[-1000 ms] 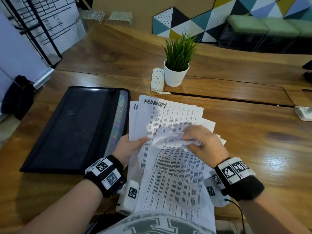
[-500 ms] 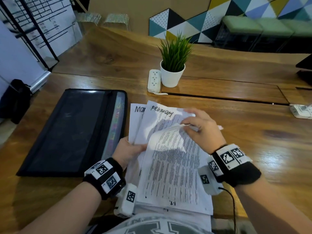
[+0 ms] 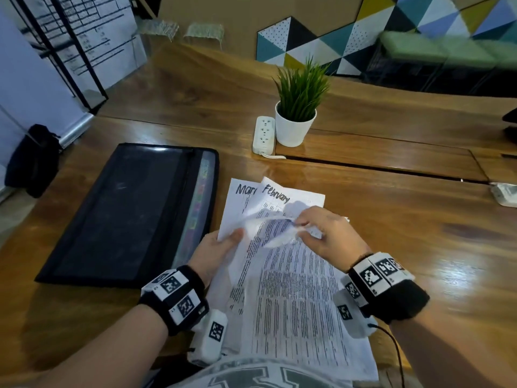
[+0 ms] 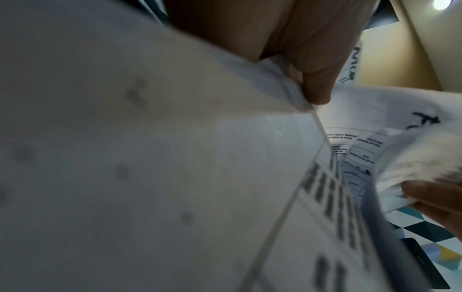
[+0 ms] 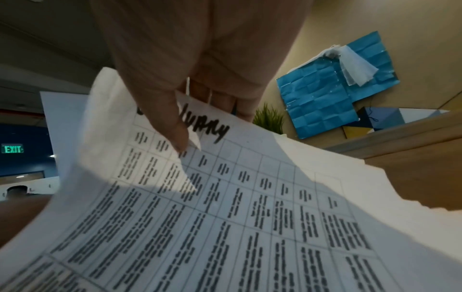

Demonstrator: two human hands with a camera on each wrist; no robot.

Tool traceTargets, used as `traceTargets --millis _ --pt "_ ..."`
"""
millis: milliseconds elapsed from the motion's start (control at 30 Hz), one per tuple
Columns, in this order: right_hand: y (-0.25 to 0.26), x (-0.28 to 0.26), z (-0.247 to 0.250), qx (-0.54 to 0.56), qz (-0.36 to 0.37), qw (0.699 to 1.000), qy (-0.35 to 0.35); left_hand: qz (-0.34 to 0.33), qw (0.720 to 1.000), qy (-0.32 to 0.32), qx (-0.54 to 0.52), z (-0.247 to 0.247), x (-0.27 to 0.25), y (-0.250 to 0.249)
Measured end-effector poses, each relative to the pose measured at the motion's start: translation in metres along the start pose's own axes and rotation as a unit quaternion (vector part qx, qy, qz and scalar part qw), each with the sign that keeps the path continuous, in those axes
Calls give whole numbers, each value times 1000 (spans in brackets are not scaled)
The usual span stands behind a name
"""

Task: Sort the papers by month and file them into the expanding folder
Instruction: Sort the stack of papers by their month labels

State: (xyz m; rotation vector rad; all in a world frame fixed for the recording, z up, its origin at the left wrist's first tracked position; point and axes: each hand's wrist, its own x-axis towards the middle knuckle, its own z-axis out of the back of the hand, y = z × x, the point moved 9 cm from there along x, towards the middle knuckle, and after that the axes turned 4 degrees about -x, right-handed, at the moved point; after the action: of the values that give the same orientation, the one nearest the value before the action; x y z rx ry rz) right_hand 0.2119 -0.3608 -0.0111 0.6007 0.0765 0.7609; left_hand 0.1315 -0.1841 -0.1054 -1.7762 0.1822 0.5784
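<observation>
The papers [image 3: 293, 289] are white, printed with dense black text in ruled grids; month names are handwritten in black marker. The folder [image 3: 126, 214] is black, with a strip of pastel multicoloured tabs along its right edge. The table [image 3: 419, 233] is glossy brown wood with visible grain. The plant [image 3: 302, 88] is green — its pot [image 3: 293, 130] is white, as is the power strip [image 3: 263, 134]. The wall panel [image 3: 321, 43] carries triangles in teal, black, yellow, blue and dotted white. The wristbands [image 3: 174, 298] are black with black-and-white square markers.
</observation>
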Motion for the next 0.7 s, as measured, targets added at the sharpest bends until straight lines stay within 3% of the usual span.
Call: traceTargets --millis 100,267,467,600,700 --pt "-22 2 4 42 -93 995 -14 5 1000 6 14 -4 1 4" --pt "-54 9 -2 -68 -151 986 4 34 997 33 57 -15 6 17" --pt "-61 13 -13 114 -218 969 -12 40 983 110 143 -44 7 32" --pt "-59 16 9 96 -243 963 -65 21 992 45 119 -36 11 30" --pt "-102 -13 28 107 -367 917 -114 27 997 -14 69 -9 19 30"
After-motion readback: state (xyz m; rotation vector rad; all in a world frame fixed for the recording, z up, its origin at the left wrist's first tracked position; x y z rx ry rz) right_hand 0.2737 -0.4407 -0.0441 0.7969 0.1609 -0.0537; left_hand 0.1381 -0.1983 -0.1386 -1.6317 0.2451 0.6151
